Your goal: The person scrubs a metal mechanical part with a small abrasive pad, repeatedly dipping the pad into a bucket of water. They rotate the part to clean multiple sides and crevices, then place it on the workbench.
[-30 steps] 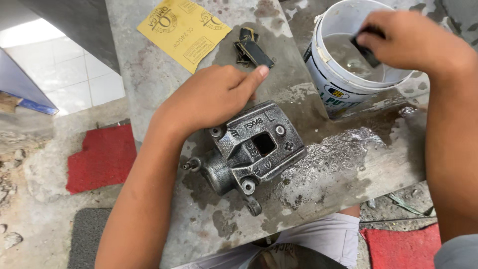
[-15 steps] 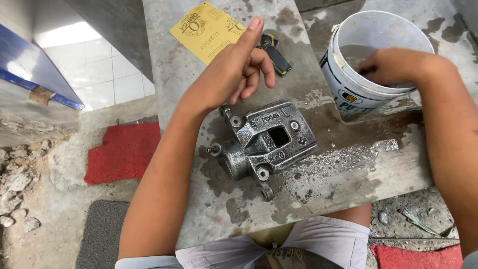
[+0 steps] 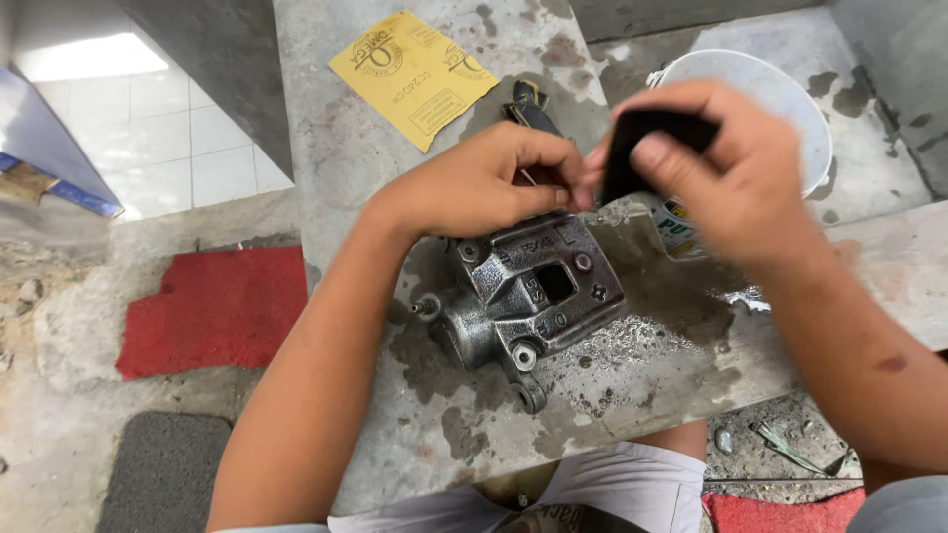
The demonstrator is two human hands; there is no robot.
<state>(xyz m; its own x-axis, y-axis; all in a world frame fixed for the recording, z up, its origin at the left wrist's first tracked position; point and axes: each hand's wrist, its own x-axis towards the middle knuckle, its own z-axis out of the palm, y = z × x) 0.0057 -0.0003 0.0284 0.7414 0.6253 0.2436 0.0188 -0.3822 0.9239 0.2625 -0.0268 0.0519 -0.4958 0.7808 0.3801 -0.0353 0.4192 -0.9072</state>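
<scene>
A grey cast-metal brake caliper [image 3: 528, 301] lies on a wet concrete slab [image 3: 415, 415]. My left hand [image 3: 484, 183] rests just above the caliper's far edge, fingers curled, fingertips meeting my right hand. My right hand [image 3: 736, 173] holds a small dark folded piece of abrasive paper [image 3: 642, 143] above the caliper, pinched between thumb and fingers. Whether my left fingers also grip the dark piece is unclear.
A yellow sheet of sandpaper [image 3: 413, 74] lies at the slab's far side. A white plastic bucket [image 3: 780, 94] stands behind my right hand. A dark tool [image 3: 528, 104] lies near the bucket. Red mats [image 3: 212, 306] and a grey mat [image 3: 163, 474] cover the floor at the left.
My right hand has come out of the bucket with the dark abrasive piece and moved left over the caliper. My left hand has curled and met it.
</scene>
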